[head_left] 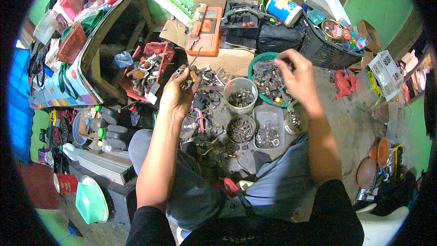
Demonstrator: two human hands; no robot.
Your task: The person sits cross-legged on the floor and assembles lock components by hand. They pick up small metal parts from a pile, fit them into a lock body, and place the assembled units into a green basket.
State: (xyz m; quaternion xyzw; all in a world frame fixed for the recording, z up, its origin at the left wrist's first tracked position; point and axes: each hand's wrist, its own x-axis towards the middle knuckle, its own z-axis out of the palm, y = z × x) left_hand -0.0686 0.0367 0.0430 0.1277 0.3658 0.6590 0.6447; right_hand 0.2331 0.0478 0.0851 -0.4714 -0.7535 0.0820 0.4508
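Observation:
My left hand (176,92) is closed around a small metal part with a thin rod (195,58) standing up from it; the fingers hide most of the piece, so I cannot tell its exact kind. It is held up over loose metal and plastic parts (200,105) heaped on the floor. My right hand (297,75) hangs over the right side of a green basin (251,74) of mixed dark parts. Its thumb and fingertips are pinched together, and anything between them is too small to make out.
Between my knees stand a white bucket (240,108) of small hardware, a round tub (241,142) of screws and a clear rectangular container (283,130). An orange toolbox (203,32) lies beyond. A red basket (136,92) sits left, and a black crate (328,48) right.

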